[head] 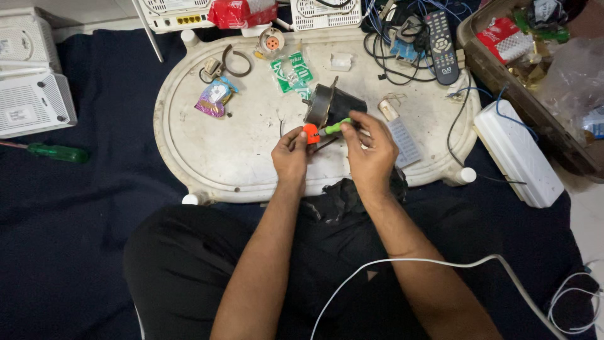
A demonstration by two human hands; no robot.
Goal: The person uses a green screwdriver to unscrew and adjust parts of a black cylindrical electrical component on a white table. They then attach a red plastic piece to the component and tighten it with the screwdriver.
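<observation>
- The left hand (pixel 290 154) is pinching the orange end (pixel 310 133) of a small tool, its grip clenched around it between thumb and fingers.
- The right hand (pixel 371 151) is grasping the green shaft (pixel 338 126) of the same tool, fingertips closing on it from above.
- The tool is lying level between both hands, just in front of a dark round motor (pixel 330 104), which is resting on the white oval tabletop (pixel 233 157).
- Green packets (pixel 291 74) and a purple packet (pixel 214 97) are lying farther back on the tabletop.
- A grey strip (pixel 404 141) is sitting just right of the right hand.
- A remote control (pixel 440 45) is lying among tangled cables at the far edge.
- A green-handled screwdriver (pixel 56 152) is lying on the dark blue cloth (pixel 94 208), well apart to the left.
- A white cable (pixel 440 263) is crossing the right forearm.
</observation>
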